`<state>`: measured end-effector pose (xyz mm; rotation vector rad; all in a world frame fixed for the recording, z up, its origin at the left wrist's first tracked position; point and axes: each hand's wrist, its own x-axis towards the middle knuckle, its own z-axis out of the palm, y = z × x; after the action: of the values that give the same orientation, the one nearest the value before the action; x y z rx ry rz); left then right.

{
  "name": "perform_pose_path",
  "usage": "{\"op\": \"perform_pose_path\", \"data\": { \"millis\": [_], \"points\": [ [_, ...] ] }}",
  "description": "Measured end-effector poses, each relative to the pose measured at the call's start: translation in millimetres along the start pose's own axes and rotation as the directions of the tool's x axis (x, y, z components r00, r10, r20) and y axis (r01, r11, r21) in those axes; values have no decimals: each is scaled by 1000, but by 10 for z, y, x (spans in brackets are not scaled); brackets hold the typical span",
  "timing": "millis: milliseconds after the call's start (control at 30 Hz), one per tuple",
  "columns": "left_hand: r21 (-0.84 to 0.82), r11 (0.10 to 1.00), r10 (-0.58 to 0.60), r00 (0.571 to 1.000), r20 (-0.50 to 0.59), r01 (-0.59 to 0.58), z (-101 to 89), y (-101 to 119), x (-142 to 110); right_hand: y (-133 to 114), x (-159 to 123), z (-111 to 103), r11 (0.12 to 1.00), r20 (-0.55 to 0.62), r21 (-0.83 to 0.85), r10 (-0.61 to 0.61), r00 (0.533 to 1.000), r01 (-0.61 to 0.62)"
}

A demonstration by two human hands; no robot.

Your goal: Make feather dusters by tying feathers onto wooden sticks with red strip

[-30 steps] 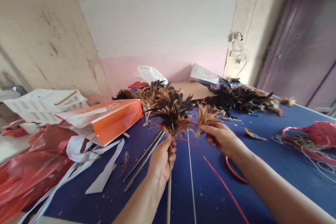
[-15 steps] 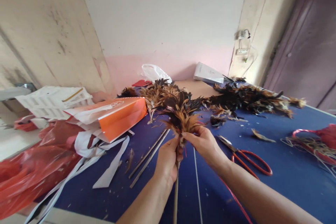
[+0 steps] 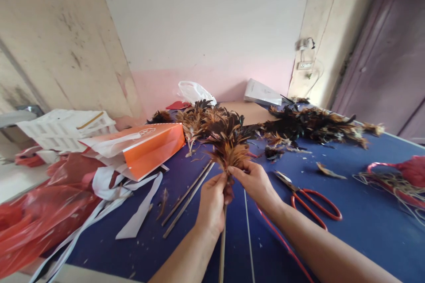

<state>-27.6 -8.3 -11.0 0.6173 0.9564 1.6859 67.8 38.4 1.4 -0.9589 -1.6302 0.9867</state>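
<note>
My left hand (image 3: 213, 201) is wrapped round a thin stick (image 3: 222, 247) just under a tuft of brown and black feathers (image 3: 229, 150), a feather duster head. Thumb and fingers of my right hand (image 3: 257, 182) pinch the base of the feathers on the right side, touching the left hand's fingertips. Exactly what lies between the right fingertips is hidden. A red string (image 3: 282, 239) runs from under my right hand toward the front edge of the view. Red-handled scissors (image 3: 312, 201) lie on the blue table just right of my right forearm.
Two loose sticks (image 3: 187, 201) lie left of my hands. Feather piles (image 3: 315, 126) spread at the back. An orange and white paper bag (image 3: 154, 150), a red plastic bag (image 3: 49, 212) and white strips (image 3: 139, 212) are at left; tangled string (image 3: 396, 183) lies at right.
The feather head has turned slightly, and its lower feathers now sit more evenly above my hands. My right hand has shifted a little left and down; the red string shows further left.
</note>
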Motion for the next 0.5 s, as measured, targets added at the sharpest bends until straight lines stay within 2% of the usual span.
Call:
{"op": "perform_pose_path", "data": {
  "millis": [200, 367, 500],
  "points": [
    [8, 1000, -13, 1000, 10, 13, 6, 14, 5, 12, -49, -55, 992, 18, 67, 103, 994, -104],
    [22, 1000, 9, 1000, 6, -10, 5, -16, 7, 55, -60, -3, 994, 18, 59, 92, 996, -93],
    [-7, 1000, 0, 1000, 3, 0, -2, -33, 17, 60, -85, 28, 995, 78, 79, 52, 996, -58]
  ]
}}
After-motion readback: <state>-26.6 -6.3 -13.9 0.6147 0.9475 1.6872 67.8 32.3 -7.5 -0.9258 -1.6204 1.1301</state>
